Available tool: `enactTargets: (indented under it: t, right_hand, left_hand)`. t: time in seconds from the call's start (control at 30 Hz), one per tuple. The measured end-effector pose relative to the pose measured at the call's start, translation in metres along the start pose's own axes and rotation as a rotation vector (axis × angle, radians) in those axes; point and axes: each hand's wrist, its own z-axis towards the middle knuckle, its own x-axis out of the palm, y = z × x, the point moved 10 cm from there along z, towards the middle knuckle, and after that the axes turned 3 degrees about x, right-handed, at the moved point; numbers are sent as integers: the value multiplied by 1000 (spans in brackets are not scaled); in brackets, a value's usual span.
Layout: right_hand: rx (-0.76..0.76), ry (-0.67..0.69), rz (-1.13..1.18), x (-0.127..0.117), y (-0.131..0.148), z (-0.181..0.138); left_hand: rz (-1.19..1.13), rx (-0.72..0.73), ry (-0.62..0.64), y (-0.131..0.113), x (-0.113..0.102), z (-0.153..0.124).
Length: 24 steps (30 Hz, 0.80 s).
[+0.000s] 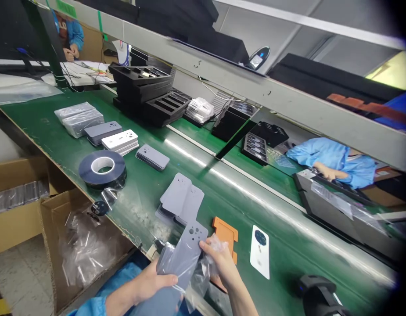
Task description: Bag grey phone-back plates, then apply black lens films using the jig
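Observation:
My left hand (pixel 153 283) grips the lower part of a grey phone back cover (pixel 186 254) that sits partly inside a clear plastic bag (pixel 203 274). With thumb and fingers closed, my right hand (pixel 219 259) pinches the bag's edge beside the cover's upper right side. Both hands are at the near edge of the green table (pixel 242 193). An orange jig (pixel 226 232) lies just behind my right hand, and a white cover (pixel 260 251) lies flat to its right.
Loose grey covers (pixel 181 199) lie ahead, with stacks of grey (pixel 152 156) and white covers (pixel 121 141) further left. A roll of dark tape (pixel 102 168), black foam trays (pixel 146 94), bagged covers (pixel 79 118) and a cardboard box (pixel 80 245) are around. A blue-sleeved co-worker (pixel 334 160) works opposite.

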Motion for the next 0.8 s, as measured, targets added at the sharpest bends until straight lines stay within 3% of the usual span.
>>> enactTargets:
  t: [0.17,0.3,0.47,0.63,0.8]
  right_hand:
    - [-46,-15,-31,-17,39,63]
    - [-84,-60,-147,-17,64,112]
    - [-105,-186,-406,-13,80,137]
    - [-108,-283,-530,-18,86,113]
    - [-148,-157,-474,4,54,37]
  left_hand:
    - [1,32,-35,-1,-12,7]
    - [-50,84,-14,-14,-11,-1]
    - [-117,183,-17,-30,-7,-11]
    - [-136,187,-53,-31,-7,-15]
    - [-123,141,12,-30,3,-10]
